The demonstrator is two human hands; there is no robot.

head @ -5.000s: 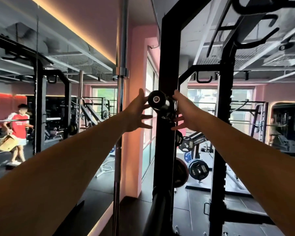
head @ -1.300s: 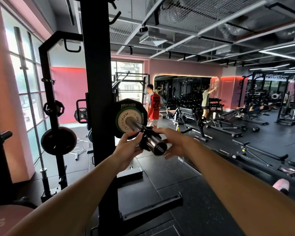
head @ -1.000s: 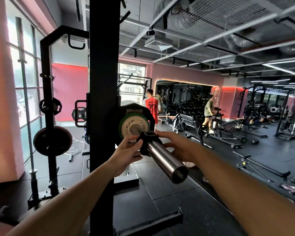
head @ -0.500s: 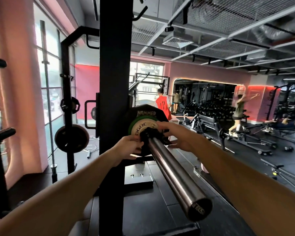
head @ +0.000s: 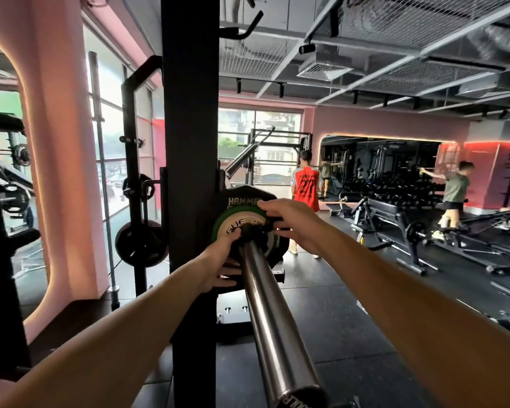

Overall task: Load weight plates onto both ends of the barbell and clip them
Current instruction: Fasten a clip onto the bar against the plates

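Observation:
The steel barbell sleeve (head: 272, 325) runs from the bottom of the view up to two plates on it: a small green and white plate (head: 233, 223) in front of a larger black plate (head: 242, 197) marked HAMMER. A black clip (head: 255, 231) sits on the sleeve against the green plate. My left hand (head: 218, 265) grips the clip from the lower left. My right hand (head: 292, 220) holds it from the upper right, fingers over the green plate's rim. Most of the clip is hidden by my fingers.
The black rack upright (head: 190, 142) stands just left of the plates. A second rack (head: 137, 172) with stored plates (head: 140, 244) is farther left by the window. Two people, one in a red shirt (head: 306, 189), stand beyond. Benches and machines (head: 395, 219) fill the right floor.
Both hands slid the clip along the sleeve from its outer end up against the green plate. My view has come closer to the sleeve.

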